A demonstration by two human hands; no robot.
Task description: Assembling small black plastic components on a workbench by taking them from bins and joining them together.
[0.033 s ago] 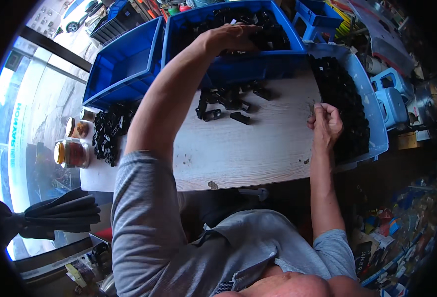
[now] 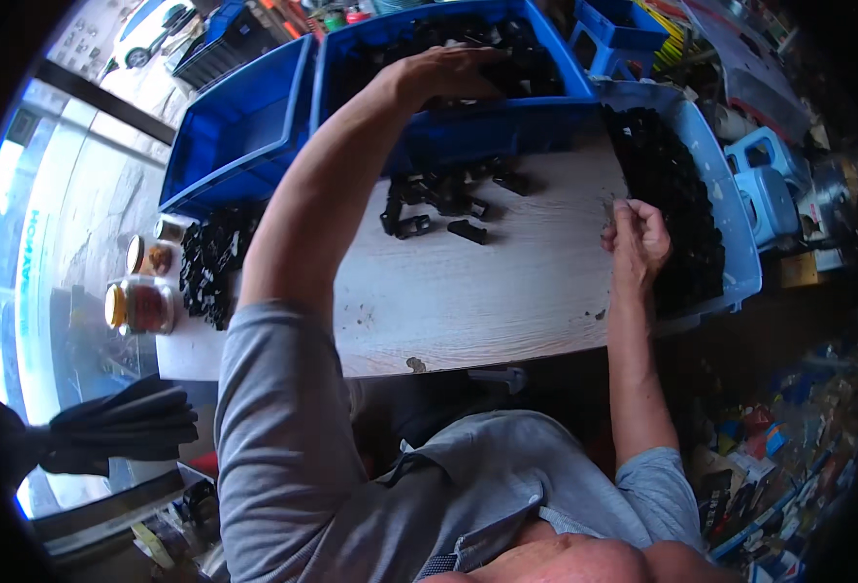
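My left hand (image 2: 453, 73) reaches over the near wall of a large blue bin (image 2: 487, 115). Its fingers stretch out over a heap of small black plastic parts (image 2: 536, 58), and the fingertips are partly lost among them. At the right edge of the table, my right hand (image 2: 638, 236) is closed, with the thumb pressed against curled fingers. Whatever may be in that grip is hidden. Between the hands, a loose cluster of black parts (image 2: 438, 189) lies on the pale wooden table (image 2: 468, 301), with one part (image 2: 468, 231) slightly apart at the near side.
An emptier blue bin (image 2: 244, 136) stands at the left. Below it is a pile of black parts (image 2: 205, 267) beside lidded jars (image 2: 142, 305). A translucent tub (image 2: 740, 253) full of black parts adjoins the table's right side, with blue stools (image 2: 764, 199) beyond.
The whole view has shifted very slightly. Both hands stay in about the same places, the left in the bin and the right at the table's edge.
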